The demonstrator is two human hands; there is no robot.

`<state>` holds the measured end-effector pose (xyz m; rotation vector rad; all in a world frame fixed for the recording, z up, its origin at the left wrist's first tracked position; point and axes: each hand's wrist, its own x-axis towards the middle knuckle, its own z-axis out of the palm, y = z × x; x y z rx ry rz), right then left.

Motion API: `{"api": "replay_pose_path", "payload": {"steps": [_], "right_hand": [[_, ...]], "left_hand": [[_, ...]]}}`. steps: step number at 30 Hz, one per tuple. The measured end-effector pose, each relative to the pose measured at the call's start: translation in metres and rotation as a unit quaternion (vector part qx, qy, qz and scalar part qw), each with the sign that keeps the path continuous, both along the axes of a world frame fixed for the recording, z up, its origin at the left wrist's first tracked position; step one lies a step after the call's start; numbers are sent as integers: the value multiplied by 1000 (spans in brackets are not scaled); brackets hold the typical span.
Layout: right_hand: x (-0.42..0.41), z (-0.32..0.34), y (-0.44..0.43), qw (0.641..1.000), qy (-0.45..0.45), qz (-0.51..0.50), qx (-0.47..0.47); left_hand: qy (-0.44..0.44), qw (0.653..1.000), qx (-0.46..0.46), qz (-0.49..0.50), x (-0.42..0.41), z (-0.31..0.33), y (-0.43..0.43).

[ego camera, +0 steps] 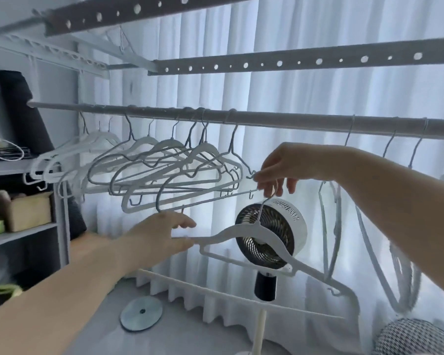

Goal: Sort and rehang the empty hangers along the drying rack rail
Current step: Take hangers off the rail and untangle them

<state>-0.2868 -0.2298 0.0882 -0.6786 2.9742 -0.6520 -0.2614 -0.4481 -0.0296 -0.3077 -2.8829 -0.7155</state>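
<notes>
Backdrop: white curtains (292, 93) behind a round fan (294, 216).
Held hanger (226, 233): white, below the rail (267, 119) (not hooked on), tilted.
Right hand (287, 167): fingertips pinch its wire hook.
Left hand (159, 237): at its left tip; grip unclear.
Other hangers (180, 160): bunched on the rail, left.

The hanger (261, 227) under the right fingers (268, 190) is matt plastic with a metal hook; the rail (267, 118) above them looks smooth metal, the curtain (280, 93) behind sheer cloth.
</notes>
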Motion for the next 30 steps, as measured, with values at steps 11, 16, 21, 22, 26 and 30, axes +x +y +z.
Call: {"api": "replay_pose_path", "payload": {"steps": [11,16,21,22,26,30], "right_hand": [[45,-28,-44,978,-8,-114,-175],[62,-31,-51,950,-17,-161,-268],[73,-33,-53,932,4,-183,-313],[75,-32,-52,930,9,-187,-315],[75,-31,-45,932,15,-196,-304],[66,-31,-35,940,39,-212,-266]], "left_hand": [[-21,985,131,-110,32,-20,6],[-123,962,148,-194,45,-26,26],[-86,965,153,-195,51,-27,30],[-79,966,158,-191,50,-27,31],[-54,971,151,-178,45,-23,30],[-64,975,141,-160,31,-21,31]]}}
